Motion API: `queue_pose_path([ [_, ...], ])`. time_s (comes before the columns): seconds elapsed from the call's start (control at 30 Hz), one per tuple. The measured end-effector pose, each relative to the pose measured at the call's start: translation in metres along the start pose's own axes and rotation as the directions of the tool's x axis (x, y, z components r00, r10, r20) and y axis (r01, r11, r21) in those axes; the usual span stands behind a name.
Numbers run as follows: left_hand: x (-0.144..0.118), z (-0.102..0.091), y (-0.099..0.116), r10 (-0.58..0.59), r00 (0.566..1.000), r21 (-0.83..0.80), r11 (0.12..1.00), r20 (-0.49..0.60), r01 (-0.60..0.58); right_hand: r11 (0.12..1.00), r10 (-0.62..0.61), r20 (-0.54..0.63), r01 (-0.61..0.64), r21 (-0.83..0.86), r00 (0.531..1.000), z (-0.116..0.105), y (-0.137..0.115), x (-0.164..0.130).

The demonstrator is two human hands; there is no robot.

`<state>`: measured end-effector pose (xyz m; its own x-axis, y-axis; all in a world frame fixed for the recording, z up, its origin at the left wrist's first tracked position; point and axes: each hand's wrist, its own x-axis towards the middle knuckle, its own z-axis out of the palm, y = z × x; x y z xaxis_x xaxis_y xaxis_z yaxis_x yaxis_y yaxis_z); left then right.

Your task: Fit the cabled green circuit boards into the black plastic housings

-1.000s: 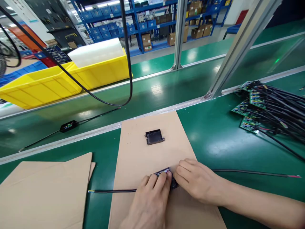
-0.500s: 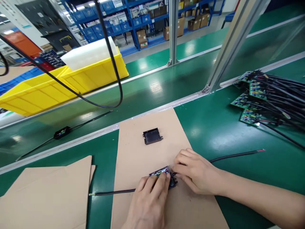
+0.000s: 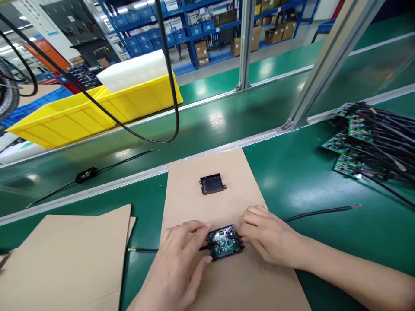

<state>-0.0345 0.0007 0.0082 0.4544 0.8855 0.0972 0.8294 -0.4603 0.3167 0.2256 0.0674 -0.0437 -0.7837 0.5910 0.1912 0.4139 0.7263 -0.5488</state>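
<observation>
A black plastic case with a green circuit board inside lies on a cardboard sheet, its open side up. My left hand is at the case's left end, with thumb and forefinger at its two left corners. From beneath that hand a black cable runs out leftward to bare coloured wire ends. On the other side, my right hand pinches the right cable close to the case; its fingertips are partly hidden. A second black case half, empty, lies farther up the cardboard.
Cardboard sheets are stacked at the left. A heap of circuit boards with cables lies at the right. Beyond the metal rail rests another cabled case. Yellow bins and a hanging black cable are farther back.
My left hand has moved off the top of the board to the left end of the case, uncovering the board. My right hand stays by the right cable. The view has shifted slightly.
</observation>
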Motion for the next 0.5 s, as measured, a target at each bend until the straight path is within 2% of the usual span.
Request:
queue_pose_path([
  [0.13,-0.007,0.010,-0.009,-0.133,0.990,-0.137,0.981,0.035,0.137,0.994,0.020,-0.007,-0.019,0.108,1.000,-0.007,-0.004,0.001],
  [0.27,-0.005,0.023,-0.010,-0.148,0.988,-0.242,0.958,0.049,0.155,0.970,0.043,-0.042,-0.032,0.242,0.998,-0.010,-0.016,0.018],
  [0.33,-0.004,0.027,-0.011,-0.156,0.987,-0.257,0.953,0.044,0.162,0.978,0.051,0.002,-0.051,0.202,0.999,-0.007,-0.023,0.035],
  [0.5,-0.007,0.032,-0.015,-0.182,0.983,-0.268,0.946,0.035,0.184,0.993,0.096,0.238,-0.077,-0.087,0.966,0.003,-0.029,0.084],
])
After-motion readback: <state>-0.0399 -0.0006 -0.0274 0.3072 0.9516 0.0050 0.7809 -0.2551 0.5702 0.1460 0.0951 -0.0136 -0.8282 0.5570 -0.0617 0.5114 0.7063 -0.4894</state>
